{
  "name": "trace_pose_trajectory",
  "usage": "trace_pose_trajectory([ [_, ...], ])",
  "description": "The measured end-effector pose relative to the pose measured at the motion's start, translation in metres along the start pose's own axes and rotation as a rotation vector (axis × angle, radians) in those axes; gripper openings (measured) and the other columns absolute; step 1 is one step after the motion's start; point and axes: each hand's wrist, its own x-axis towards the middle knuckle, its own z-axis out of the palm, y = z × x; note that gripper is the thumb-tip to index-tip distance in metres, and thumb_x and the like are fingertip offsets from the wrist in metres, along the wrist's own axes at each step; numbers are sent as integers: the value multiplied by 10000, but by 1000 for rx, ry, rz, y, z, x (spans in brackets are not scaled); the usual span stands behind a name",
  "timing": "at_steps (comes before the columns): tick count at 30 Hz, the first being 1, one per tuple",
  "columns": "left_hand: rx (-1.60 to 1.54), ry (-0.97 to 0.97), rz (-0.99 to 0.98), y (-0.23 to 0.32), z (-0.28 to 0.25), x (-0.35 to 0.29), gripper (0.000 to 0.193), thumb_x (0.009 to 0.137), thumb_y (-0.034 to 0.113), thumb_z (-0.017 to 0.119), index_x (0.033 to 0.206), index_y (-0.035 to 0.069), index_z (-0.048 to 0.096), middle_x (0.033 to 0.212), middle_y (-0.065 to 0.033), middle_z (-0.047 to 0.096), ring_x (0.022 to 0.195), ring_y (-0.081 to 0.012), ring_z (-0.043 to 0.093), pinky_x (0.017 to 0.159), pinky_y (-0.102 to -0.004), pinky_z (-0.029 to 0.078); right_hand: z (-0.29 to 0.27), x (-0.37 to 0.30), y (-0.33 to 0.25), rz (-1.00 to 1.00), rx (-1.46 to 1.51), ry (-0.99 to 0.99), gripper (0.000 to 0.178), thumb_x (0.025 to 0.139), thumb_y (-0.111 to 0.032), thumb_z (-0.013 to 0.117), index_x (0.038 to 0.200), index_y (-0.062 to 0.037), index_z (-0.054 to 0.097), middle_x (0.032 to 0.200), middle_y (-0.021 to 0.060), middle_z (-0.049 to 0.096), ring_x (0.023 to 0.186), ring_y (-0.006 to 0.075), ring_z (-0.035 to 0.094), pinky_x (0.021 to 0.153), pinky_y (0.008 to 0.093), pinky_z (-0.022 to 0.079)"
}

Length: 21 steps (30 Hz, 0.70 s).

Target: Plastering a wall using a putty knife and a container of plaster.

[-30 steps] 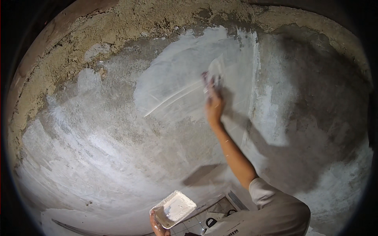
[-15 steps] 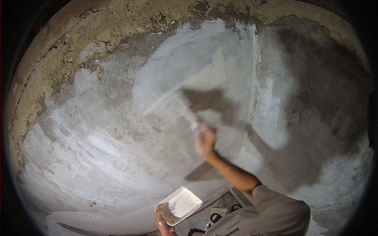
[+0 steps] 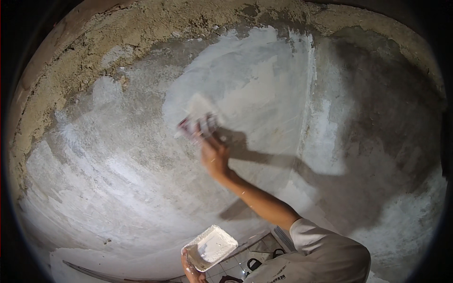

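My right hand [image 3: 215, 154] is raised against the wall [image 3: 137, 146], its fingers wrapped round a putty knife [image 3: 200, 106]. The blade is blurred by motion and lies over the left part of a fresh pale putty patch [image 3: 257, 87]. Low in the view, my left hand [image 3: 192, 270] grips the near left side of a white rectangular tray [image 3: 227, 234]. White putty coats the inside of the tray, with a greyer area toward its left end. The tray hangs well below my right hand, apart from the wall tool.
A vertical corner line [image 3: 309, 89] meets a second wall face at the right, darkened by shadow. Rough tan plaster [image 3: 155, 21] edges the top. Below are floor tiles [image 3: 231, 264], dark-handled items [image 3: 255, 263] and a long thin strip [image 3: 89, 272] along the wall base.
My right hand has swung left and slightly up with the putty knife. The raised diagonal ridge of putty now looks spread flatter. My left hand and the tray have shifted slightly left.
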Motion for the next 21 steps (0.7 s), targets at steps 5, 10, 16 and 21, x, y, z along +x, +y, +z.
trace_pose_trajectory([
  [5, -86, -25, -83, -2, 15, 11, 481, 862, 398, 597, 1192, 55, 528, 1139, -138, 586, 1008, -277, 603, 819, -381, 526, -38, -17, -14, 175, 492, -29, 324, 775, 68, 508, 1078, 72, 622, 1001, 232, 670, 913, 270, 683, 824, 363, 527],
  [10, -71, -39, -92, -3, 11, 14, 479, 866, 387, 594, 1202, 54, 517, 1152, -135, 576, 1009, -270, 597, 829, -378, 520, -103, 79, 68, 235, -23, 389, 400, 779, 100, 486, 1173, 114, 557, 1109, 281, 619, 1026, 370, 625, 906, 365, 461],
  [16, -66, -49, -3, -7, -2, 15, 475, 881, 384, 576, 1212, 49, 510, 1161, -135, 565, 1033, -279, 583, 853, -403, 505, -48, 77, 86, 126, -302, 181, 703, 742, 136, 503, 1382, -151, 462, 1336, 201, 498, 1162, 341, 558, 980, 369, 445],
  [21, -46, -21, -22, -1, 11, 10, 481, 862, 389, 601, 1194, 52, 516, 1105, -133, 574, 941, -257, 613, 675, -322, 544, 29, 3, -21, -20, 10, -18, 591, 798, 53, 505, 1363, -119, 475, 1449, 145, 396, 1255, 342, 483, 1029, 441, 392],
])
